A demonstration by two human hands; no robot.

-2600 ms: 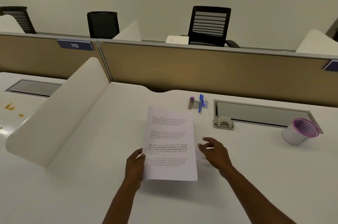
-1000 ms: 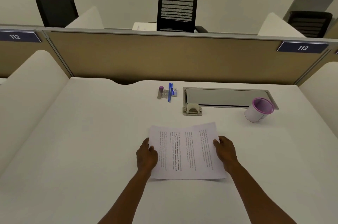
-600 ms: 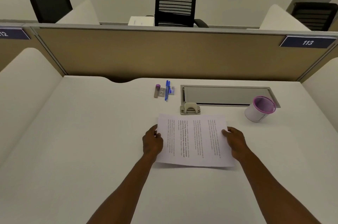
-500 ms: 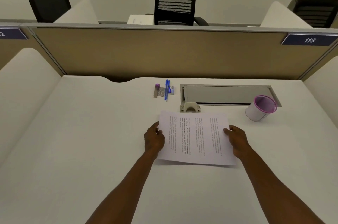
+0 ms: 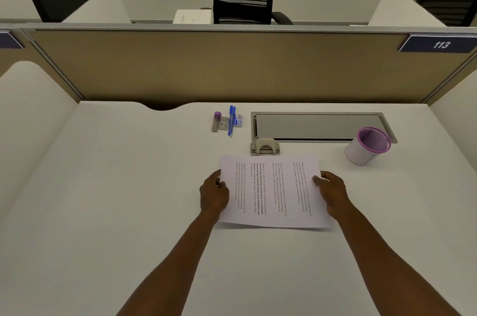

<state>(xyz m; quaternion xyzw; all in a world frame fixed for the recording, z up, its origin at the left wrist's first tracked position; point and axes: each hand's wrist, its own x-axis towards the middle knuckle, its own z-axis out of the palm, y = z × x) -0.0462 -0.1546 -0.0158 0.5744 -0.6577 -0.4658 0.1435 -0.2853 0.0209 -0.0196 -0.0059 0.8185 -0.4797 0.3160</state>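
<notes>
white printed sheet [image 5: 273, 191] was gripped at both side edges by left hand [image 5: 213, 194] and right hand [image 5: 333, 193], and a skewed push toward the hole punch [image 5: 264, 147] could have crumpled it

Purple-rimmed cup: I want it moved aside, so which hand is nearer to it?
Right. The right hand holds the right edge of the printed sheet, nearer the person and left of the purple-rimmed cup; the left hand holds the sheet's left edge, farther off.
</notes>
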